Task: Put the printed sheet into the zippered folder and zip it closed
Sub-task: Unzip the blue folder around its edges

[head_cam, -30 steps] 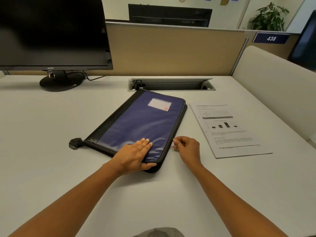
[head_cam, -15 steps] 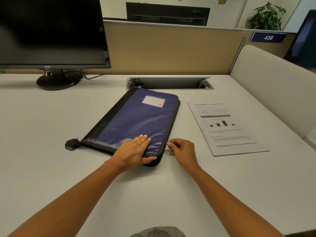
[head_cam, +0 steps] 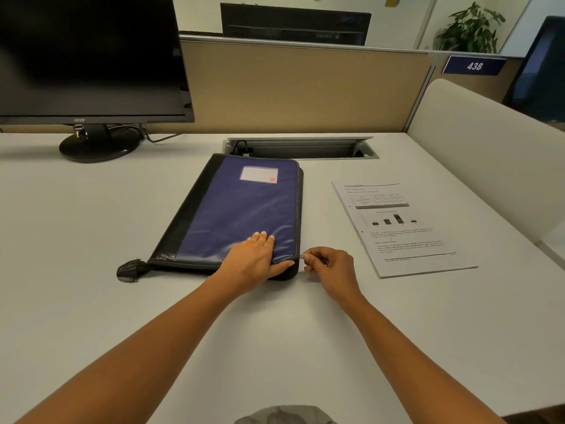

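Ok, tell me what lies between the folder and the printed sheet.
Head view: bare desk, plus the right hand pinching the zipper pull beside the folder.

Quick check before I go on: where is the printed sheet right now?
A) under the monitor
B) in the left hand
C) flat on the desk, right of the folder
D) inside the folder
C: the printed sheet lies flat on the desk, to the right of the zippered folder and clear of it.

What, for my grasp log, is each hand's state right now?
Left hand: open, pressing flat on the zippered folder.
Right hand: closed, pinching the folder's zipper pull.
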